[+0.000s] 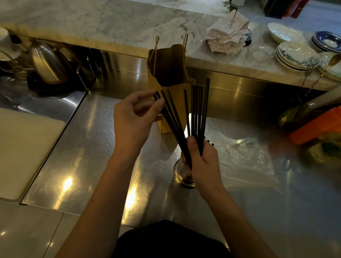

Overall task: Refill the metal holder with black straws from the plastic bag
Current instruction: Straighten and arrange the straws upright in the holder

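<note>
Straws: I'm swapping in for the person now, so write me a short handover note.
Right hand: grips a fanned bunch of straws at their lower ends, just above the holder.
Left hand: pinches the tops of the leftmost straws.
Plastic bag: flat on the counter, right of the holder.
Done: bunch out of the bag.
Left: gather the straws and drop them in.

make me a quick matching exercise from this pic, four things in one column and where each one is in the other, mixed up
Things:
1. black straws
2. metal holder
3. plastic bag
4. paper bag

Places:
A. standing upright behind the hands
B. fanned out in the right hand
C. lying flat on the steel counter, right of the holder
D. on the counter under the right hand

Pairs: 1-B, 2-D, 3-C, 4-A
</note>
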Motion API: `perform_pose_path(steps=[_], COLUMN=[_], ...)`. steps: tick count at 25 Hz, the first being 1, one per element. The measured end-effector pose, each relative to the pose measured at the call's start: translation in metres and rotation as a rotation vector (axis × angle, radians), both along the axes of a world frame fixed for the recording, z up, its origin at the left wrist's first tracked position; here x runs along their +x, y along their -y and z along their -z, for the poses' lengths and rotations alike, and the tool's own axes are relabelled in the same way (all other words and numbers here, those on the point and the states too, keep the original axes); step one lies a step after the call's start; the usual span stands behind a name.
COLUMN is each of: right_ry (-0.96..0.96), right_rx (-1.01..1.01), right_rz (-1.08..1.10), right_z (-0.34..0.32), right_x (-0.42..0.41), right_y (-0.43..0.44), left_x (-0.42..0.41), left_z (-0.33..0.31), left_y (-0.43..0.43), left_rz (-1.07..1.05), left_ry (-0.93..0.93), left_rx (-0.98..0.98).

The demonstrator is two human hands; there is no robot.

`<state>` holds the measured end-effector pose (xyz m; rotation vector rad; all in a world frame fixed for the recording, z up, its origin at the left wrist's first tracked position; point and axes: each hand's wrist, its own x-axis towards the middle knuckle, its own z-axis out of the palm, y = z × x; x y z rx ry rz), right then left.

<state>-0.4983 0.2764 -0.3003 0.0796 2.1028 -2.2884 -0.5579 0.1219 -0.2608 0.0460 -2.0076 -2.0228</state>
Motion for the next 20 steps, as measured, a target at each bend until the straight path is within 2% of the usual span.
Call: perform_pose_path(steps=[8, 20], right_ry=[0.002, -0.023], right_rx=[0.046, 0.059], right_rz=[0.016, 0.006], right_z=[0.0002, 0.0035], right_x=[0.0013, 0.0014], right_y=[0.0004, -0.0004], left_x=[0.0018, 0.0022], left_z=[0.0052, 0.0044], left_y=[-0.0059, -0.0043], left_rz=[-0.134, -0.122], left_ry=[-0.01, 0.011], left_rx=[-0.069, -0.03])
